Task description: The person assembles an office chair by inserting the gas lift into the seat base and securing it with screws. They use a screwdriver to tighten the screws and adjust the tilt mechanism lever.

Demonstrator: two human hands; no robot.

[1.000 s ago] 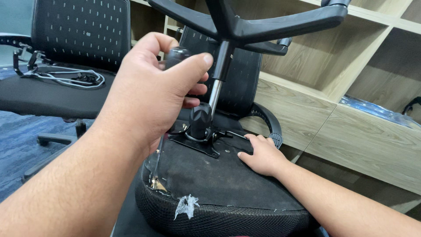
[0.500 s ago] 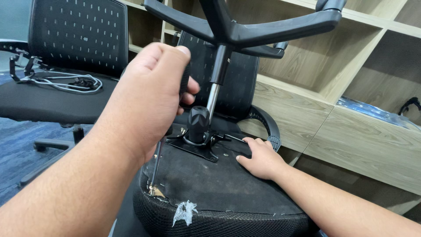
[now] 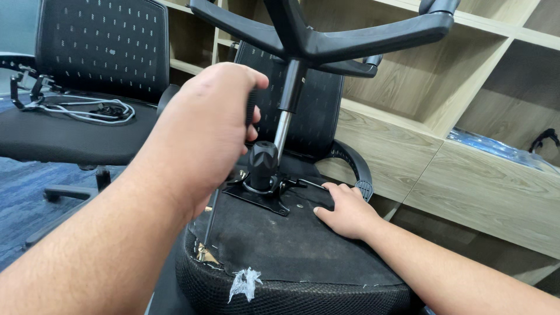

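backdrop: light wooden shelving (image 3: 408, 125)
left hand (image 3: 204, 134): your fingers wrapped round the black-handled screwdriver (image 3: 210, 219)
right hand (image 3: 344, 210): flat, fingers open, on the upturned black chair seat (image 3: 291, 245)

Left hand (image 3: 204, 131) gripping screwdriver (image 3: 209, 224) upright at upturned chair seat (image 3: 291, 251) edge; right hand (image 3: 344, 210) flat on seat underside

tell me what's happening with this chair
An office chair lies upside down, its star base in the air. The person's left hand grips a screwdriver by its dark handle, with the tip at the near edge of the seat underside. The right hand presses flat on the seat beside the metal mounting plate. Another chair stands upright to the left.
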